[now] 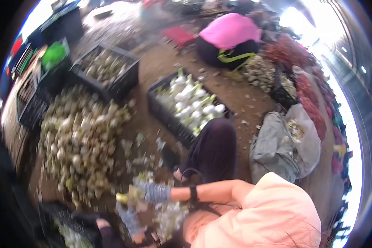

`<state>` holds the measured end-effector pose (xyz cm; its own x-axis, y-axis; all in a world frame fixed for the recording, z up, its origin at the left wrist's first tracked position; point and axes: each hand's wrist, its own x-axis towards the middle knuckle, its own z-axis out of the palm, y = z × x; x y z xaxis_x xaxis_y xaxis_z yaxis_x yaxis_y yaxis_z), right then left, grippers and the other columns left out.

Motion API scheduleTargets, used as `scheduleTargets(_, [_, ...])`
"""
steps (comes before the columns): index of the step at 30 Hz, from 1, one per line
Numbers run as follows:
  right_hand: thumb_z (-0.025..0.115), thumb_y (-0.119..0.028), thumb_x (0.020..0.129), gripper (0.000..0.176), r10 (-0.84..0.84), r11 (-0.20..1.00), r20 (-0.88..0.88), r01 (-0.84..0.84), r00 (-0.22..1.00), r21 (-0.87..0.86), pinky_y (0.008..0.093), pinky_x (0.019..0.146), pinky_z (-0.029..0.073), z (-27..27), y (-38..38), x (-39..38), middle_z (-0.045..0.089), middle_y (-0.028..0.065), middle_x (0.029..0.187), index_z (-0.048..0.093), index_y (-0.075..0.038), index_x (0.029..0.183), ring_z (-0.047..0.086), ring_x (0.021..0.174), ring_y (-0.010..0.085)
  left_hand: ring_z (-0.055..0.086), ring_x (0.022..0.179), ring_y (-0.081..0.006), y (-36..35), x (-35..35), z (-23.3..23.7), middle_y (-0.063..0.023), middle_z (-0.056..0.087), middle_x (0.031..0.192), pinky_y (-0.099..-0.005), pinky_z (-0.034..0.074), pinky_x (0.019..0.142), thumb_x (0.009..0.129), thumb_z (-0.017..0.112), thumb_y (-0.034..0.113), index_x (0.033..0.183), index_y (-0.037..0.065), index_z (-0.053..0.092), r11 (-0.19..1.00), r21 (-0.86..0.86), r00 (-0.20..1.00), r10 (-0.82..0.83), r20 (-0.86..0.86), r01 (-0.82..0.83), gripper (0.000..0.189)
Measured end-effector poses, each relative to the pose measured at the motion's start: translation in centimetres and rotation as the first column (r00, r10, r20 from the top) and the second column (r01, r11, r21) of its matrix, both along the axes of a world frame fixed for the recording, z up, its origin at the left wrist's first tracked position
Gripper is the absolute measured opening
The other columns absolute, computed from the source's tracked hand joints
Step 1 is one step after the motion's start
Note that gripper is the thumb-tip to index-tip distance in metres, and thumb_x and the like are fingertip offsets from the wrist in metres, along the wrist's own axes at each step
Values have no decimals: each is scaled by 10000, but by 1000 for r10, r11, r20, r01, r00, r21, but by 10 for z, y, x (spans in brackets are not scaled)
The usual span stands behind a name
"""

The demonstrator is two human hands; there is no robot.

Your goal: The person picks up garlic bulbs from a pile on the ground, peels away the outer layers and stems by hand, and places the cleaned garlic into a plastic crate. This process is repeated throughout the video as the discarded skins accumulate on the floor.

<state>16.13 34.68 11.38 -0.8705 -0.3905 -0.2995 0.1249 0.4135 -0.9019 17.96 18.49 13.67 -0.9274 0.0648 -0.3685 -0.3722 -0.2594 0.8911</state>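
Observation:
My right hand [153, 192], in a grey glove with a dark band at the wrist, is closed round a pale, unpeeled onion-like bulb [135, 195]. Just below it in the view, my left hand [130, 220], also gloved, is near the bulb and a yellow-green piece [122, 198]; motion blur hides its fingers. Whitish peelings [171, 217] lie between my legs. A large heap of unpeeled bulbs [80, 140] spreads at the left. Beyond my raised knee stands a black crate [160, 108] holding clean white bulbs [194, 99].
Another crate [130, 76] of bulbs stands at upper left. A person in pink [231, 31] bends over near a red stool [178, 36]. Sacks [277, 144] lie at the right, by red net bags [310, 103]. At lower left is a dark container [49, 211] with white bulbs.

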Motion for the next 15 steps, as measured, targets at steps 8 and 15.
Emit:
scheduleTargets(8, [486,-76,806,129,-276,776,22,236,961,-584,285,533,442,-42,-8,-11,598,59,661,595,-14,780,541,582,135,536,781,-152,-13,3,7,-57,535,880,-280,451,663,847,583,358,1011,10,502,987,-159,997,12,76,1,393])
scheduleTargets(15, [525,-93,772,110,338,384,730,621,594,-683,280,558,490,8,14,-26,609,63,830,590,-5,775,572,676,147,551,854,-185,-7,9,42,-90,536,967,-306,463,748,853,560,377,1050,-2,475,979,180,991,-77,-112,97,435])
